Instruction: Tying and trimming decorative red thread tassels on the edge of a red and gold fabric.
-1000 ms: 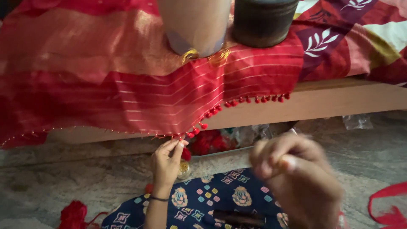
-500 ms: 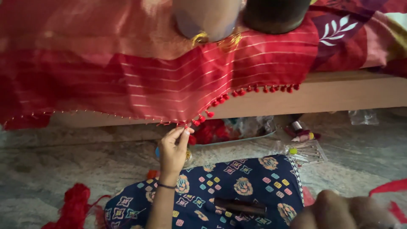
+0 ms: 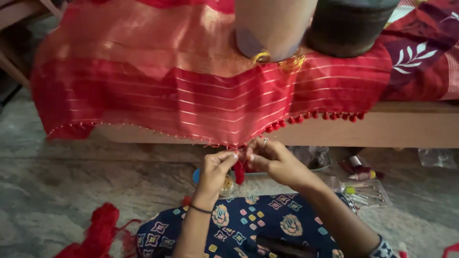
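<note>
Stone floor (image 3: 71, 191); left hand (image 3: 216, 168), right hand (image 3: 272, 160) both pinch red tassel (image 3: 239, 171).

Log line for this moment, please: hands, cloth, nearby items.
left hand: pinching red tassel | right hand: at red cloth hem | red thread bundle: on floor, left

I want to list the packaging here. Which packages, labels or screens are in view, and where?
Clear plastic bag: floor, far right under the bench; crumpled, see-through.
Clear packet: floor right of the right hand; flat, with pins with coloured heads inside.
No labels, signs or screens show.
</note>
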